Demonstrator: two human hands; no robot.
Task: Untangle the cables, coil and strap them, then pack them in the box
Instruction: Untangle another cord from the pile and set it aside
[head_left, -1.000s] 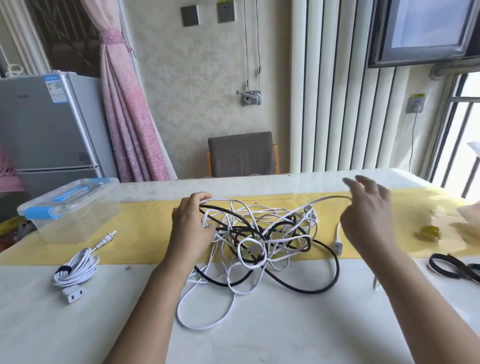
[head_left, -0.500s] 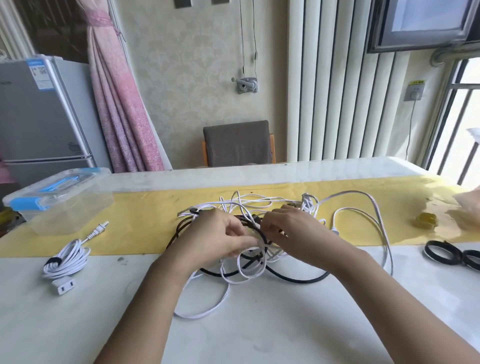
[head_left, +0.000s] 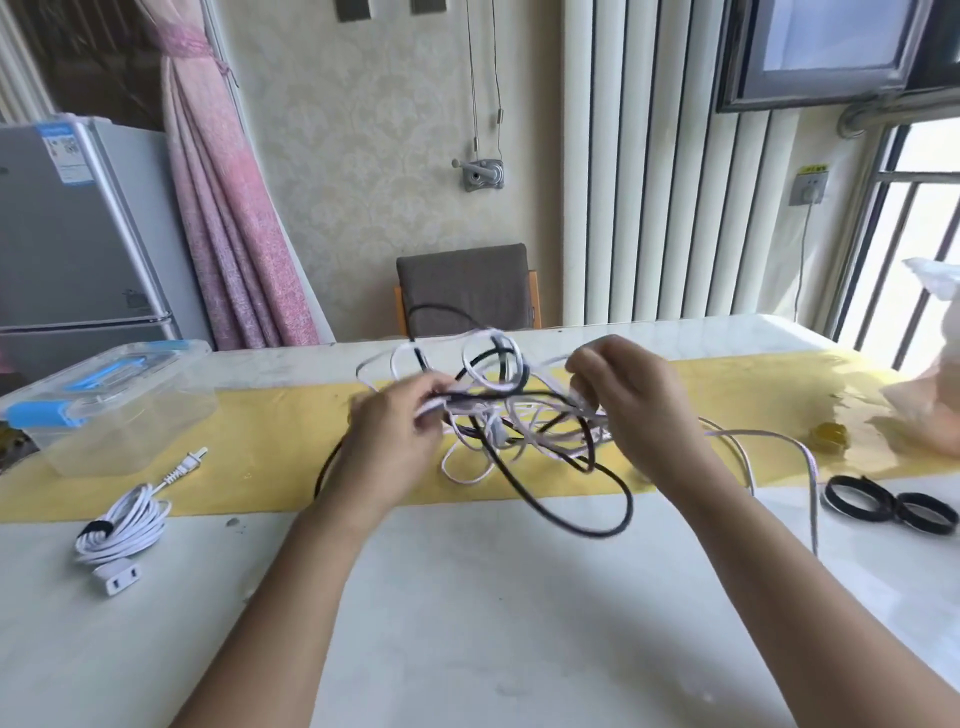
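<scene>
While the tangle of black and white cables (head_left: 509, 415) hangs partly raised over the table (head_left: 493, 623), the left hand (head_left: 395, 431) has its grip pinched on strands at the tangle's left edge. The right hand (head_left: 628, 410) has its grip curled round strands at the tangle's right edge. Left of the tangle lie a strapped white coil (head_left: 124, 525) and the lidded clear box (head_left: 104, 410). Right of it lie black straps (head_left: 883, 506).

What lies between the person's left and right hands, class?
The tangle of black and white cables, held up by the left hand and the right hand over the yellow runner, as the head view shows.
</scene>
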